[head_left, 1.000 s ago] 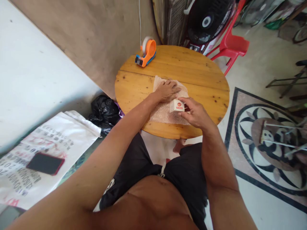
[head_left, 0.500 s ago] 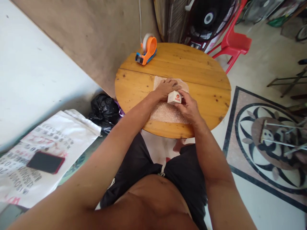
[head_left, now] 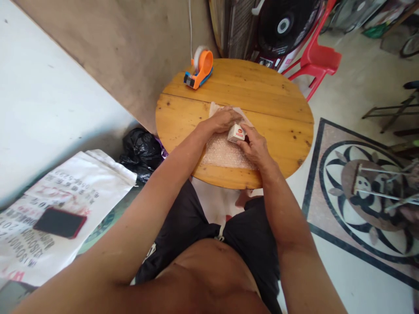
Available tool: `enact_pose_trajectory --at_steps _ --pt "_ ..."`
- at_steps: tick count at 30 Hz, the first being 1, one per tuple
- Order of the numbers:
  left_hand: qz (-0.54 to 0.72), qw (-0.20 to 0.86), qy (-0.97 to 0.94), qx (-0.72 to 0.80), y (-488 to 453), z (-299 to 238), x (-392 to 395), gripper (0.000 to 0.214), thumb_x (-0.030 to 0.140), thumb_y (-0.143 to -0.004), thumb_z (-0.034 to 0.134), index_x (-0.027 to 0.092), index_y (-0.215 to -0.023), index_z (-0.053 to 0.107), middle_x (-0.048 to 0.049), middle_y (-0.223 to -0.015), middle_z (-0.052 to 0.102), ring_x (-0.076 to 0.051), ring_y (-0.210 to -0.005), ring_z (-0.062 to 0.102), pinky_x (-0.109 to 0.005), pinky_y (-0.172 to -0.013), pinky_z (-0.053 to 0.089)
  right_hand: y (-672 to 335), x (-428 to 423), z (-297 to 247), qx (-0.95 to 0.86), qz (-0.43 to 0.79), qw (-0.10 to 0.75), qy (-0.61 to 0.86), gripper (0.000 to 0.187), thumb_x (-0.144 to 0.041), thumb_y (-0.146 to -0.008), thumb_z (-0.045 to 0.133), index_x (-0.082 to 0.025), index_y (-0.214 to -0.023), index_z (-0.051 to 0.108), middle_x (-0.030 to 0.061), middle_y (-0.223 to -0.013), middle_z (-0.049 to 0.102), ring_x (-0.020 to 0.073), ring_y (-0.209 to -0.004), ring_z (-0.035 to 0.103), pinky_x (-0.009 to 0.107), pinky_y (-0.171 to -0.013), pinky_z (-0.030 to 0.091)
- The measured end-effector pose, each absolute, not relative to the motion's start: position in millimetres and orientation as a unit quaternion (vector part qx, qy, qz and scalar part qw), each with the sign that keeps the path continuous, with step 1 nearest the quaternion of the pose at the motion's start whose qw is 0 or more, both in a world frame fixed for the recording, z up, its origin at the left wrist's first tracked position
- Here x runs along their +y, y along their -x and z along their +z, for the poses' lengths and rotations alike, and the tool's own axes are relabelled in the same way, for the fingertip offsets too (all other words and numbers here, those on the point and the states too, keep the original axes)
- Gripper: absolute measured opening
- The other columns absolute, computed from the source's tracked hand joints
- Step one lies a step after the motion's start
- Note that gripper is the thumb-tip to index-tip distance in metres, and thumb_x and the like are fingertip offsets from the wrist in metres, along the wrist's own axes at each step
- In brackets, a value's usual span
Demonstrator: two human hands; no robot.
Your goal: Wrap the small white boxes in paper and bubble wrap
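Note:
A small white box with a red mark (head_left: 237, 132) stands on a sheet of bubble wrap (head_left: 220, 151) spread on a round wooden table (head_left: 278, 113). My right hand (head_left: 253, 146) grips the box from its near right side. My left hand (head_left: 221, 120) lies on the far part of the bubble wrap just left of the box, its fingers curled over the sheet's edge.
An orange and blue tape dispenser (head_left: 198, 69) sits at the table's far left edge. A red plastic chair (head_left: 316, 59) and a black fan (head_left: 284, 26) stand behind the table. Left on the floor lie a black bag (head_left: 140, 150) and a phone (head_left: 59, 222) on a white sack (head_left: 65, 205).
My right hand has carried the box from the sheet's right edge toward its middle, up against my left hand. My left hand's fingers have curled from flat onto the sheet.

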State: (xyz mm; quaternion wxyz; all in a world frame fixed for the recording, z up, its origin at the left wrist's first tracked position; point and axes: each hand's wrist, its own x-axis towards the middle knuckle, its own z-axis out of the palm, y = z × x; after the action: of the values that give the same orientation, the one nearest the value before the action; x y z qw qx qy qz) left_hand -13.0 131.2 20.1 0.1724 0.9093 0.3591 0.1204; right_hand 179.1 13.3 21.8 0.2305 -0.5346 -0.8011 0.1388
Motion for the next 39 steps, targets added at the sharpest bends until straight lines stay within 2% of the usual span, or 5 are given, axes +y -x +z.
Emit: enact_pose_trajectory --at_steps 11,14,20,27,39 --pt "0.106 0.193 -0.913 0.344 14 21 131 0.047 0.037 -0.091 0.042 0.026 -0.127 0.071 -0.0060 -0.135 0.068 -0.026 -0.127 0.054 -0.039 -0.116 0.034 -174 14 29 -0.812 0.151 0.230 0.514 0.062 -0.032 -0.092 0.053 -0.023 -0.154 0.047 0.0115 -0.150 0.057 0.0296 -0.139 0.052 0.049 -0.114 0.044" --pt "0.120 0.193 -0.912 0.342 17 18 133 0.049 0.033 -0.090 0.042 0.026 -0.130 0.069 -0.0053 -0.139 0.067 -0.025 -0.129 0.053 -0.037 -0.115 0.036 -174 15 27 -0.807 0.152 0.244 0.516 0.062 -0.031 -0.092 0.054 -0.024 -0.153 0.048 0.0105 -0.151 0.057 0.0299 -0.138 0.053 0.051 -0.114 0.044" --pt "0.140 0.194 -0.916 0.323 20 5 143 0.053 0.024 -0.088 0.042 0.021 -0.135 0.066 -0.0093 -0.140 0.065 -0.025 -0.131 0.053 -0.040 -0.117 0.035 -181 24 8 -0.811 0.143 0.307 0.477 0.059 -0.037 -0.091 0.061 -0.024 -0.148 0.055 0.0107 -0.144 0.063 0.0309 -0.131 0.059 0.051 -0.113 0.046" --pt "0.179 0.180 -0.916 0.309 21 -4 143 0.052 0.020 -0.086 0.046 0.019 -0.133 0.066 -0.0113 -0.138 0.066 -0.024 -0.129 0.057 -0.038 -0.115 0.040 -182 26 6 -0.815 0.144 0.304 0.472 0.057 -0.034 -0.092 0.060 -0.025 -0.148 0.056 0.0109 -0.142 0.064 0.0307 -0.132 0.059 0.052 -0.114 0.046" --pt "0.224 0.188 -0.907 0.303 22 -10 140 0.044 0.023 -0.087 0.048 0.019 -0.123 0.071 -0.0136 -0.131 0.070 -0.027 -0.125 0.063 -0.043 -0.112 0.046 -180 24 4 -0.812 0.136 0.303 0.480 0.060 -0.031 -0.091 0.058 -0.023 -0.150 0.052 0.0111 -0.147 0.062 0.0302 -0.134 0.058 0.050 -0.113 0.046"
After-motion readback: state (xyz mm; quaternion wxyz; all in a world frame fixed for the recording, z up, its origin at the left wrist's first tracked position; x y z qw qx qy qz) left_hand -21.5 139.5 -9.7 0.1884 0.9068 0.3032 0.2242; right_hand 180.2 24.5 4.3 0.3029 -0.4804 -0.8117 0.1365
